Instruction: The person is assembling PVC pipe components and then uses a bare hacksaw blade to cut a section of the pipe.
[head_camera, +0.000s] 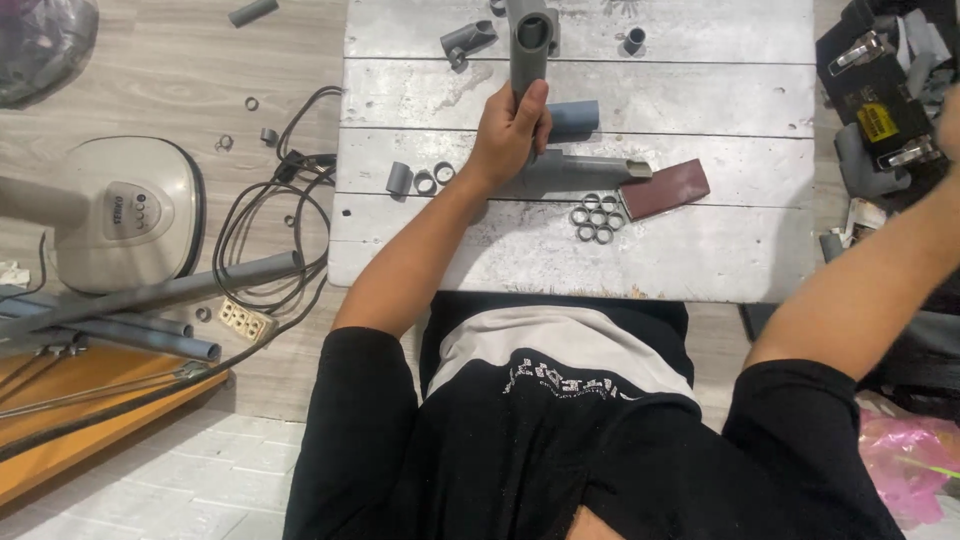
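Note:
My left hand is closed around a grey plastic pipe held upright, its open end facing up, over a white plank table. A longer grey pipe piece lies on the table just under that hand, with a blue-grey pipe stub beside it. A cluster of several small grey rings sits near a reddish-brown sanding block. My right arm stretches out to the right edge; only a sliver of my right hand shows, near a black tool box.
Short pipe offcuts and rings lie scattered on the table. On the floor at left stand a fan base, tangled black cables, a power strip and long grey pipes. A pink bag lies lower right.

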